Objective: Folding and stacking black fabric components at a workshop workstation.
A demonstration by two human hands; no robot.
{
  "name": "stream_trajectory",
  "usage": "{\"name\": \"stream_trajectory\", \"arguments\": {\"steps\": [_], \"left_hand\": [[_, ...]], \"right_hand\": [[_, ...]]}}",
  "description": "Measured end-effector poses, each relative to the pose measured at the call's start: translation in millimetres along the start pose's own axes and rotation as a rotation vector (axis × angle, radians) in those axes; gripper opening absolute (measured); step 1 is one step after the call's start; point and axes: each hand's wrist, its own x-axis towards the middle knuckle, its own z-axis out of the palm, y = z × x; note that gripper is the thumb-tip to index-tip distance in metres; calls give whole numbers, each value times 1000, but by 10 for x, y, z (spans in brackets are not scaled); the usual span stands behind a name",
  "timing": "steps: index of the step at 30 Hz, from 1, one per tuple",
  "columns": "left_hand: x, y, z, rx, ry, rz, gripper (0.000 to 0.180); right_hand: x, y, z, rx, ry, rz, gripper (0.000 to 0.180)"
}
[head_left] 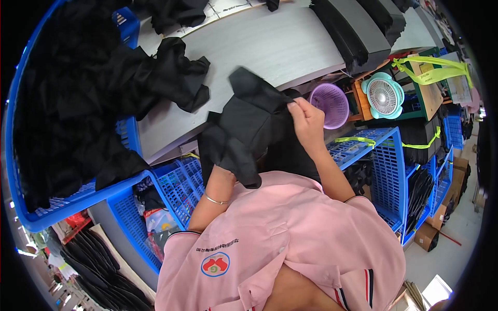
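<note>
A black cloth piece, sewn or folded with loose flaps, hangs in front of me above my lap. My right hand pinches its right edge between thumb and fingers. The cloth covers my left hand almost wholly; only the wrist and the heel of the hand show, so its fingers are hidden. It is under or inside the cloth, I cannot tell which. One flap of the cloth sticks up toward the table and looks slightly blurred.
A blue crate heaped with black cloth pieces stands at the left. Ahead is a grey table with stacked black strips. To the right are a purple basket, a teal fan and blue crates.
</note>
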Motion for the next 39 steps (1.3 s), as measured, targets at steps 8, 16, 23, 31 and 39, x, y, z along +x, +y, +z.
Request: {"name": "stream_trajectory", "arguments": {"steps": [8, 16, 23, 31, 39], "left_hand": [[11, 139, -254, -688, 65, -267, 49], [-68, -172, -80, -1276, 209, -375, 43], [108, -996, 108, -2341, 32, -125, 42], [566, 228, -467, -1610, 319, -751, 29], [913, -431, -608, -1266, 532, -675, 33]], "right_hand": [[-114, -73, -14, 195, -121, 407, 24], [113, 24, -313, 650, -515, 524, 13], [995, -130, -341, 352, -413, 1, 14], [1233, 545, 187, -155, 100, -126, 46], [-21, 468, 128, 875, -115, 649, 36]]}}
